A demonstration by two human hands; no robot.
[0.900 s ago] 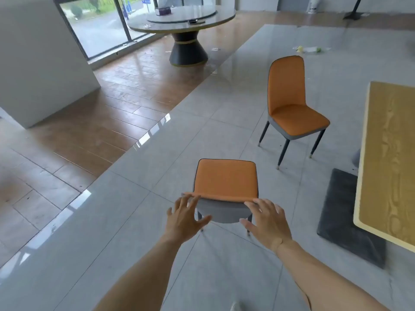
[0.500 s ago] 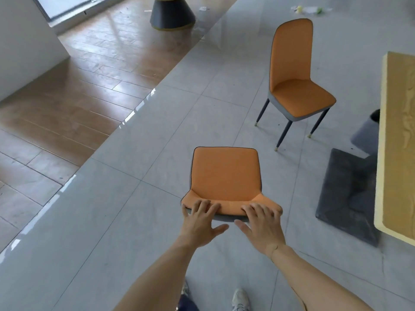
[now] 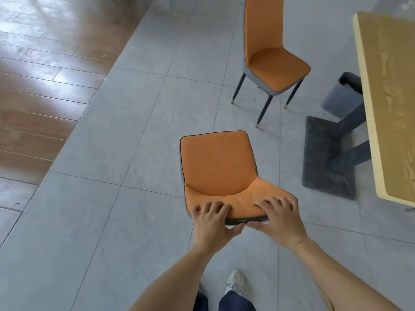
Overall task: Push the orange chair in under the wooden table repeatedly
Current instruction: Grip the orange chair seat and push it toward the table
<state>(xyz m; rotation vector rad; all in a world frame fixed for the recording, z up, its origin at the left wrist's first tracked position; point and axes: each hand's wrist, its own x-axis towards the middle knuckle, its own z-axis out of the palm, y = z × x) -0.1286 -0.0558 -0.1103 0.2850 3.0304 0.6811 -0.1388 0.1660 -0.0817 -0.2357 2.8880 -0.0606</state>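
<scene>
An orange chair with a grey shell stands on the grey tiles right in front of me, seen from above and behind its backrest. My left hand grips the left part of the backrest's top edge, fingers over the orange front and thumb behind. My right hand grips the right part the same way. The wooden table runs along the right edge of the view, apart from the chair, its dark base on the floor beneath it.
A second orange chair stands farther ahead, facing the table. A grey bin sits by the table's leg. Brown wood flooring lies to the left. My feet show below.
Both hands have gone from hovering over the backrest to gripping its top edge. My view has tilted down and closer, so the chair's seat now shows from above.
</scene>
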